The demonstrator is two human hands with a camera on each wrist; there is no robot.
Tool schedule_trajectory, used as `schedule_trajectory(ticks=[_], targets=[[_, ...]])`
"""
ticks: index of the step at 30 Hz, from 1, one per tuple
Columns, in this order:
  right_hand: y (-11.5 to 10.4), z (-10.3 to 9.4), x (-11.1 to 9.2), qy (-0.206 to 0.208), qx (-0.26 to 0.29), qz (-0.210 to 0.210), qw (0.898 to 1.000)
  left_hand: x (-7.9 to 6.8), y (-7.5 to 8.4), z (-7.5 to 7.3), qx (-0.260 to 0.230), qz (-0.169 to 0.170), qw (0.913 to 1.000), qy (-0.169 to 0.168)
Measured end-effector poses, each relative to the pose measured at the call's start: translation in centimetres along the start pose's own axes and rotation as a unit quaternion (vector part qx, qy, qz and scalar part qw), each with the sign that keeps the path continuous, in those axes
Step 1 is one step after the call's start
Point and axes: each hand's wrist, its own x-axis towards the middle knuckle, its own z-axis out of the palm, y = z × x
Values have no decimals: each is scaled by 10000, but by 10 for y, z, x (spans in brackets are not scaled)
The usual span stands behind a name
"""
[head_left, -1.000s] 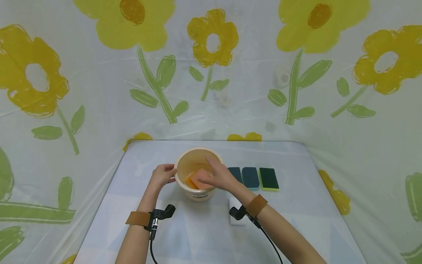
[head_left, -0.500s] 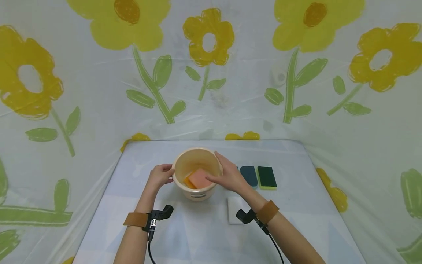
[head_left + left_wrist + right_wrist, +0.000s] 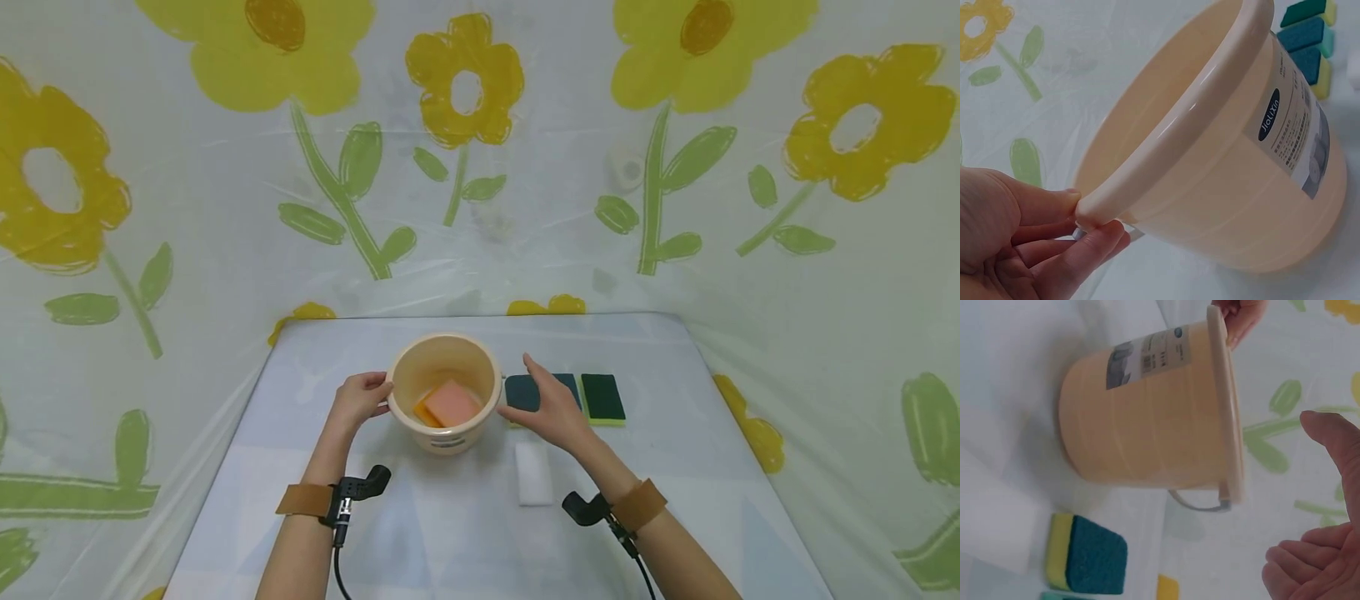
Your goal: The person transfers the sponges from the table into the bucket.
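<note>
A cream plastic bucket (image 3: 444, 357) stands on the table with its mouth toward the head camera. My left hand (image 3: 358, 398) pinches its rim on the left, thumb on top and fingers below, as the left wrist view shows. Inside the bucket lie a pink sponge (image 3: 454, 403) and an orange one (image 3: 425, 414) partly under it. My right hand (image 3: 553, 410) is just off the bucket's right side, thumb and fingers spread, holding nothing. It partly covers two blue-topped scouring sponges (image 3: 521, 393). A wire handle (image 3: 1200, 506) hangs at the rim in the right wrist view.
Beside the blue-topped sponges lies a dark green scouring sponge (image 3: 603, 397) with a yellow-green underside. A white rectangular block (image 3: 533, 475) lies nearer, right of the bucket. Behind the table (image 3: 450, 542) hangs a flower-print curtain (image 3: 555, 208).
My right hand has moved from over the bucket's mouth, past its right rim, and away to the right. The left hand stays at the rim. The white block now shows fully.
</note>
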Motion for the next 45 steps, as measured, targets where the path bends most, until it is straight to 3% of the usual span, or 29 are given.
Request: schedule_trajectory(ticks=[14,26,45], targets=[[32,4,-23,201,299,129,9993,-2,-1,-1,16,-35,10000,58],[59,29,-42,378,214,519,9977,-1,-1,0,-31,-33,10000,85],[97,74,-68,426,242,760,9959,-3,0,-1,8,34,10000,73]])
